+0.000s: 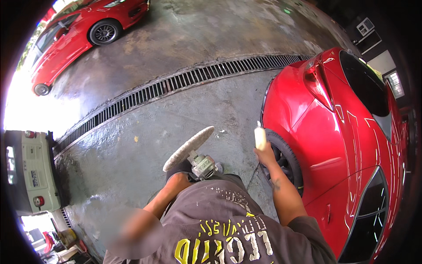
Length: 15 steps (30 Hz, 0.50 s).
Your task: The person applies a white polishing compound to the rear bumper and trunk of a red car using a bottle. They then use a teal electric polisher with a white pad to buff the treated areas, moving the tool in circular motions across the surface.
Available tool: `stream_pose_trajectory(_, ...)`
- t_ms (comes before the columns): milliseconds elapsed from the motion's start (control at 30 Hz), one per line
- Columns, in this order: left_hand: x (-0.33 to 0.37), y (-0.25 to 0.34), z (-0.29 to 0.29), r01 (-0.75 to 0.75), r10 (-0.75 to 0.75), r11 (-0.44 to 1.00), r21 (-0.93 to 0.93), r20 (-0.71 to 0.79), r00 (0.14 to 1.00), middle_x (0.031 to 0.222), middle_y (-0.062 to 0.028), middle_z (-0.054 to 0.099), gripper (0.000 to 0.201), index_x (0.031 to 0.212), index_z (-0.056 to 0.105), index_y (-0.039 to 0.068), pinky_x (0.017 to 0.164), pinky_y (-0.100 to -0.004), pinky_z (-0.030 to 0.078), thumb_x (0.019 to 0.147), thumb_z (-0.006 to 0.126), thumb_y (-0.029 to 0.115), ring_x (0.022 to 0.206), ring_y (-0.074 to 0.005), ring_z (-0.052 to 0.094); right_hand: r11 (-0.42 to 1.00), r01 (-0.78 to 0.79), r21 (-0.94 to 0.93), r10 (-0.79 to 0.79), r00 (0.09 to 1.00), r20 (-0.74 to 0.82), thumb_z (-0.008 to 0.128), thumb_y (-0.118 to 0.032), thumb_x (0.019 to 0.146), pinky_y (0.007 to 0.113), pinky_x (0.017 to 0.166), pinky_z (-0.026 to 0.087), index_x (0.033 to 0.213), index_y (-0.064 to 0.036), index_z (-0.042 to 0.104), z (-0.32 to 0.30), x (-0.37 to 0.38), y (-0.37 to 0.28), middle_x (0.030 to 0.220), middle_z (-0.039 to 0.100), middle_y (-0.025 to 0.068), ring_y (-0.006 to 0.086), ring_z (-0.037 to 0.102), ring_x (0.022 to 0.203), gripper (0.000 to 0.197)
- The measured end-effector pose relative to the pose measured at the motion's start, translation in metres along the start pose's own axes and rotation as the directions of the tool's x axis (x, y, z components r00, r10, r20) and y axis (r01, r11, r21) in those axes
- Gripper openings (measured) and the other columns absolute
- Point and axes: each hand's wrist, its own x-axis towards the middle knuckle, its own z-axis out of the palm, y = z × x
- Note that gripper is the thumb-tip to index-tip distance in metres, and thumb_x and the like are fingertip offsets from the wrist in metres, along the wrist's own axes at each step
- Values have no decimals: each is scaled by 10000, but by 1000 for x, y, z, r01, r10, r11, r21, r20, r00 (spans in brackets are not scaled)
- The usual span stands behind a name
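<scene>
Your left hand (178,181) grips the polisher (203,166) (its round pad (188,149) is tilted) in front of your tummy. Your right fingers wrap round a pale bottle (260,138), tip up, near the red car (307,127).

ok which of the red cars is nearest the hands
The red car at right, its wheel beside the right hand; the other stands beyond the floor drain.

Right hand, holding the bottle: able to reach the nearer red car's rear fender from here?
Likely yes. The right hand, with the bottle, appears close beside the rear fender, and nothing visible blocks the way, though one view leaves depth uncertain.
</scene>
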Motion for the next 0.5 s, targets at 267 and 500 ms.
stream_pose_trajectory(267, 125, -32, -111, -72, 80, 994, -80, 101, 992, 1061, -307, 753, 576, 1050, 777, -39, 937, -500, 566, 839, 798, 497, 1083, -424, 732, 550, 833, -61, -817, 522, -246, 786, -326, 972, 497, 847, 585, 1421, 52, 476, -11, 25, -366, 1172, 698, 274, 469, 724, 1013, 663)
stream_pose_trajectory(500, 175, -65, -220, -90, 93, 996, -26, 282, 955, 1133, -318, 741, 583, 1122, 774, -39, 981, -482, 561, 854, 790, 478, 1142, -417, 720, 614, -331, -717, 301, 937, -174, 674, -188, 980, 544, 914, 591, 1311, -58, 565, -95, 144, -169, 1199, 737, 216, 415, 750, 1083, 372)
